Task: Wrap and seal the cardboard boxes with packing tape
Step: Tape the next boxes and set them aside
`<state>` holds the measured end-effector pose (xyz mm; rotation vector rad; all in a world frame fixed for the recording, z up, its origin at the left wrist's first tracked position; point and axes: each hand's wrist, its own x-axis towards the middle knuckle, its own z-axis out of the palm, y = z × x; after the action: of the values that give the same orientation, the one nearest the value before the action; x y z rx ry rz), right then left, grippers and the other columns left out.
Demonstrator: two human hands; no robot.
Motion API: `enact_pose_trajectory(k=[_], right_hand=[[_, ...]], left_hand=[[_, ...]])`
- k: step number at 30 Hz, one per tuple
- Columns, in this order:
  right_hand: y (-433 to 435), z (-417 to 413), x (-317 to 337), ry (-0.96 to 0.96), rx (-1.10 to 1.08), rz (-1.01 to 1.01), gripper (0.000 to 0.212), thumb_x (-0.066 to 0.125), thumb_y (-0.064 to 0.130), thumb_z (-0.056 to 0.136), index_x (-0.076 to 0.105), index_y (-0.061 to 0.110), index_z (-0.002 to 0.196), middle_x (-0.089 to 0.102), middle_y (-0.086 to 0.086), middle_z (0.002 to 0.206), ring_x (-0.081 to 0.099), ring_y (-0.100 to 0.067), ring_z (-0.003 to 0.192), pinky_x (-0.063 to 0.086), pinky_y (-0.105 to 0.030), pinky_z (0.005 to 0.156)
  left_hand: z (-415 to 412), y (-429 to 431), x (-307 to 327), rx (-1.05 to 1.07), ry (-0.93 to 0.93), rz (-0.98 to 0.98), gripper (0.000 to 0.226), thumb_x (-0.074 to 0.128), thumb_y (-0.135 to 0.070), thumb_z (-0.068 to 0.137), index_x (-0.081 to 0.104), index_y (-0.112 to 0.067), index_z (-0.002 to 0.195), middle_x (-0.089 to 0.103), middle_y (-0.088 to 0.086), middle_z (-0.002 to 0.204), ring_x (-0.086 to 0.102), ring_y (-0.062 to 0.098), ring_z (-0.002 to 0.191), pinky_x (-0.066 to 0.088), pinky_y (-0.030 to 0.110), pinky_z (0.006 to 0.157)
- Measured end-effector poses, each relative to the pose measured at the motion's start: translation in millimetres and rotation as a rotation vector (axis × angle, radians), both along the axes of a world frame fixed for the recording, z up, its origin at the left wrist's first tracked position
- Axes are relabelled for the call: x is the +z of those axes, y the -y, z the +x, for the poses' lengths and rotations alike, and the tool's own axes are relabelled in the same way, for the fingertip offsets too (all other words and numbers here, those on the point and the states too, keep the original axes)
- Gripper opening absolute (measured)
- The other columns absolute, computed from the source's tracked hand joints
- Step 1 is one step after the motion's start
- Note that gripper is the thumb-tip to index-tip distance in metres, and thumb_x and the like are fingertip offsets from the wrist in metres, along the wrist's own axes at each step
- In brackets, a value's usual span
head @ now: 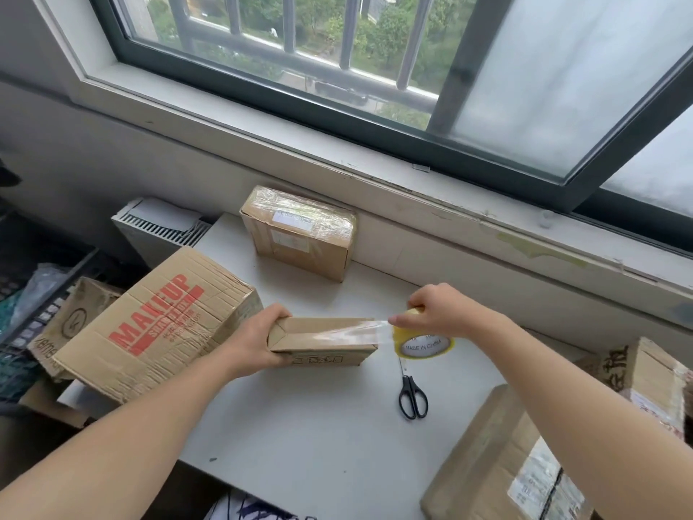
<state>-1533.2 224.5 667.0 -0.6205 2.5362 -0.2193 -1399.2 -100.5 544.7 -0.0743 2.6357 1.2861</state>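
Two hands work mid-strip: my left hand [258,341] clamps one end of the small box [326,347] on the white table [318,425], my right hand [438,313] curls round the tape roll [423,345] just past the other, so next I'd smooth the strip [360,329] and fetch the scissors [412,395].
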Motion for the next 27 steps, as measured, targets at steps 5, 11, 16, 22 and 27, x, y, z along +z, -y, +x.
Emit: enact_pose_trajectory(k=[5,11,16,22,27], right_hand=[[-3.0,12.3,-41.1,-0.074,-0.06,0.062,0.056,0.058,0.072,0.086,0.065,0.017,0.077,0.062,-0.003,0.074,0.06,-0.026,0.082,0.039,-0.033,0.059],[-2.8,5.9,-33.1,-0.111,-0.076,0.009,0.048,0.06,0.066,0.089,0.056,0.023,0.068,0.056,0.0,0.067,0.058,-0.027,0.078,0.038,-0.033,0.059],[5.8,-2.3,3.7,-0.186,-0.008,-0.07,0.048,0.063,0.06,0.09,0.046,0.025,0.062,0.05,0.005,0.059,0.052,-0.024,0.071,0.039,-0.033,0.059],[38.3,1.8,59.8,-0.314,0.164,-0.201,0.046,0.063,0.061,0.088,0.058,0.019,0.069,0.054,0.002,0.058,0.051,-0.017,0.062,0.043,-0.034,0.058],[53.5,-0.6,70.0,-0.368,0.248,-0.131,0.046,0.062,0.059,0.09,0.054,0.019,0.068,0.048,0.004,0.057,0.047,-0.014,0.059,0.034,-0.031,0.053]], left_hand=[[5.8,-13.1,-11.9,0.016,-0.002,0.014,0.056,0.095,-0.016,0.068,0.056,-0.025,0.107,0.063,-0.003,0.102,0.057,-0.001,0.095,0.043,0.01,0.074],[5.5,-10.8,-14.7,0.023,0.017,0.007,0.058,0.096,-0.018,0.067,0.054,-0.031,0.105,0.063,-0.006,0.103,0.057,-0.001,0.094,0.043,0.011,0.075],[3.6,-9.6,-18.1,0.016,0.014,-0.002,0.056,0.095,-0.018,0.069,0.053,-0.032,0.103,0.061,-0.008,0.101,0.057,0.003,0.093,0.046,0.016,0.075],[1.4,-10.6,-18.5,0.004,0.011,-0.015,0.056,0.094,-0.019,0.07,0.051,-0.032,0.104,0.06,-0.01,0.102,0.056,0.002,0.094,0.047,0.02,0.077],[2.9,-10.7,-18.8,0.0,0.003,-0.019,0.055,0.093,-0.021,0.071,0.05,-0.032,0.103,0.059,-0.012,0.102,0.056,0.001,0.094,0.046,0.019,0.076]])
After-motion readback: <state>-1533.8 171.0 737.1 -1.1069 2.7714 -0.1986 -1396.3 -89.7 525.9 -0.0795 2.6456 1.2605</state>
